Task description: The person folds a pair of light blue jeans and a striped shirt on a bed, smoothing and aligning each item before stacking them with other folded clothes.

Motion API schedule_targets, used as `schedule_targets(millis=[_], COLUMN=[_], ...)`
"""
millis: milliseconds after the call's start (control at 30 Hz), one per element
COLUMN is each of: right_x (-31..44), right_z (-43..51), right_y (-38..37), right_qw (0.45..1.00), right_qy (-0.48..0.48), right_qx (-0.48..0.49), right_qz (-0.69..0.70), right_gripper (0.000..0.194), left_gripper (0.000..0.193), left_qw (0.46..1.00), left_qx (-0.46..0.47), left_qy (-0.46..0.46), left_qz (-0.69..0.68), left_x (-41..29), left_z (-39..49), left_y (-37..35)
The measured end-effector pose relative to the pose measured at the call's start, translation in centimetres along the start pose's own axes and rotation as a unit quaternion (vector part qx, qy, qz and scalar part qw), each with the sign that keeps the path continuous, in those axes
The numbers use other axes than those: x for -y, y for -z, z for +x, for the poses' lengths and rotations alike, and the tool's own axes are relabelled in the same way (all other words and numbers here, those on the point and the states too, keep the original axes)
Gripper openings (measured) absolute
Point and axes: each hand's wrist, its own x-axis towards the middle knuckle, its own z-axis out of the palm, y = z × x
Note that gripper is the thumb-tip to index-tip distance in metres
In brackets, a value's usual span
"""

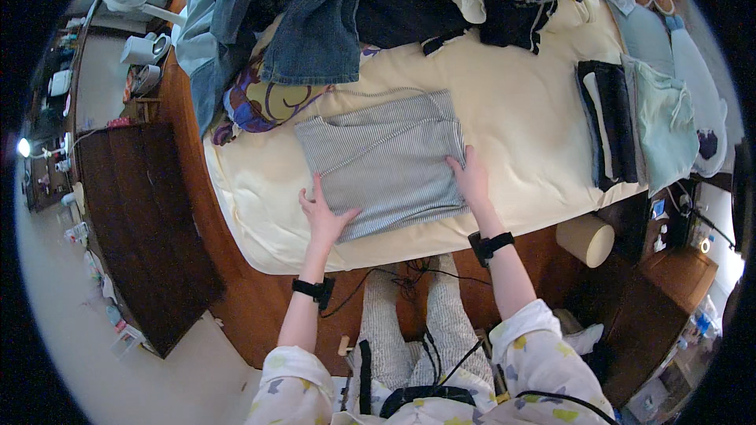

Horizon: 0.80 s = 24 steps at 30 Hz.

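Observation:
A grey-and-white striped garment (396, 159) lies folded into a rough rectangle on the cream bed cover in front of me. A strap or drawstring runs slantwise across it, and another strip extends beyond its far edge. My left hand (323, 215) rests at its near left side, thumb on the cloth and fingers spread along the edge. At the opposite side, my right hand (472, 180) has its thumb on the fabric and its fingers beside the right edge. Neither hand visibly pinches the cloth. Both wrists wear black straps.
Jeans (319, 29) and dark clothes are heaped along the far side, near a patterned purple-and-yellow cloth (271, 97). Folded clothes (614, 124) stand in a row at the right. A cylindrical object (585, 241) is by the bed's near right edge. Black cables (413, 277) hang by my legs.

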Motion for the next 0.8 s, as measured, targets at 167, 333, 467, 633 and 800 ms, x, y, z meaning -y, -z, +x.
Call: schedule_targets(millis=[167, 333, 467, 633, 800], right_x=[-0.2, -0.1, 0.1, 0.6, 4.1], right_z=[-0.8, -1.3, -1.5, -5.0, -9.4], right_y=[-0.1, -0.5, -0.5, 0.5, -3.7], right_qw=[1.000, 0.999, 0.993, 0.924, 0.924], right_qy=[0.001, 0.002, 0.028, 0.296, 0.362], right_qx=[-0.016, -0.021, -0.085, -0.161, 0.053], right_qz=[-0.018, -0.040, -0.072, -0.179, -0.112], right_gripper=[0.046, 0.050, 0.051, 0.041, 0.015], left_gripper=[0.090, 0.094, 0.099, 0.079, 0.038], left_qw=[0.957, 0.963, 0.969, 0.958, 0.983], left_qx=[0.024, 0.075, 0.067, -0.113, -0.057], left_qy=[-0.147, -0.166, -0.169, -0.259, -0.167], left_qz=[0.248, 0.197, 0.168, 0.051, -0.045], left_x=[0.2, 1.6, 1.1, 2.5, 5.6], left_z=[-2.8, -2.0, -2.1, -5.5, -9.2], left_y=[-1.8, -1.3, -0.3, -0.6, -1.1])
